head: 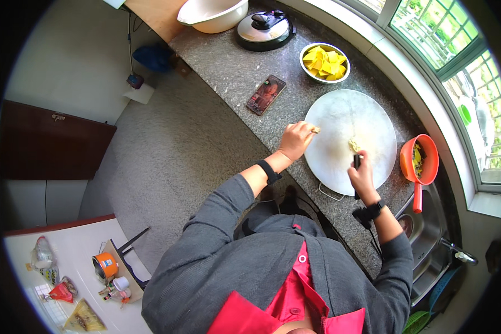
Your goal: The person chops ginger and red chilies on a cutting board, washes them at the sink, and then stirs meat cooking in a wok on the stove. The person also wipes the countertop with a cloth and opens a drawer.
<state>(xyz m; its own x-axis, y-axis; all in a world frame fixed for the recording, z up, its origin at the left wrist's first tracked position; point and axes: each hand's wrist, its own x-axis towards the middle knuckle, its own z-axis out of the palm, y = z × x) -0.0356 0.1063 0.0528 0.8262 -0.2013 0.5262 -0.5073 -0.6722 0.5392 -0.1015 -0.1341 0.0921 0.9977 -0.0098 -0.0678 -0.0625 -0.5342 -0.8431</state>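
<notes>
Over the left edge of a round, pale cutting board (338, 108), my left hand (296, 138) pinches a small tan piece of food (316, 130). My right hand (362, 173) grips a black-handled kitchen tool (357, 160) above the board's lower right part; its blade is not plainly visible. A little pile of chopped, pale yellow food (354, 145) lies on the board just beyond that hand. Behind the board stands a metal bowl (302, 67) of yellow, flat-cut pieces (325, 63).
An orange-red handled pot (432, 160) holding scraps sits right of the board, beside the steel sink (432, 234). A smartphone (266, 95) lies on the granite counter (217, 54). Farther back are a pressure-cooker lid (262, 31) and a cream basin (217, 16).
</notes>
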